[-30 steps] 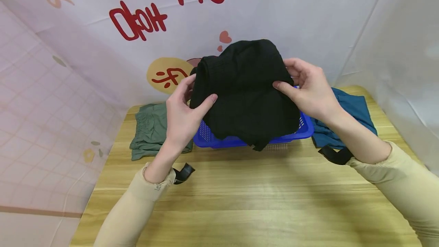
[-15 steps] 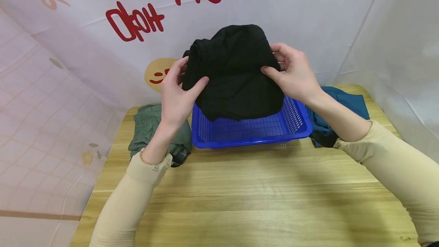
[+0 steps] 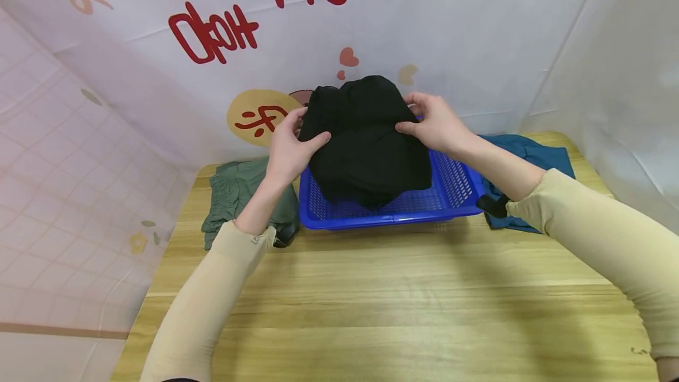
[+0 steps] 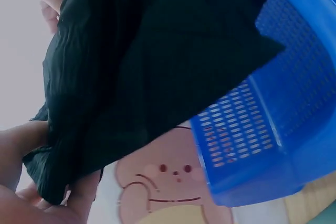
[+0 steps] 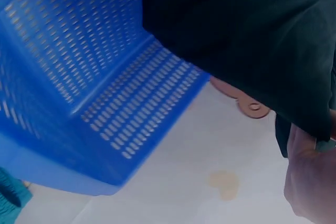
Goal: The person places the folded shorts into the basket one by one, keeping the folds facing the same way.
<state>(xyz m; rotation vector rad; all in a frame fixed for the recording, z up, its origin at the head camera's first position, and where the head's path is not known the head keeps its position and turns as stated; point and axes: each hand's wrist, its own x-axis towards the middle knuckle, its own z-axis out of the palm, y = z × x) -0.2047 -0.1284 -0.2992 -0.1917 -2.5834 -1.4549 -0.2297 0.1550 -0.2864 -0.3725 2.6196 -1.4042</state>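
Note:
A pair of black shorts [image 3: 366, 140] with a gathered waistband hangs folded over the blue basket [image 3: 392, 219]. My left hand [image 3: 289, 149] pinches the waistband side, thumb in front and fingers behind. On the opposite side my right hand [image 3: 437, 125] grips the cloth the same way. In the left wrist view the shorts [image 4: 157, 61] droop with their lower corner across the basket's opening. From the right wrist, the cloth [image 5: 252, 45] overlaps the basket's perforated wall [image 5: 142, 103]. The basket's floor shows partly beneath the shorts.
Green folded shorts [image 3: 230, 193] with an elastic waist lie left of the basket, partly behind my left forearm. A blue folded garment [image 3: 546, 155] lies to the right, under my right forearm in this view. A printed white curtain [image 3: 477, 34] stands behind the wooden table [image 3: 392, 299].
The black shorts rose above the basket half a second ago and have since come down over it. My hands moved with them and are now closer together.

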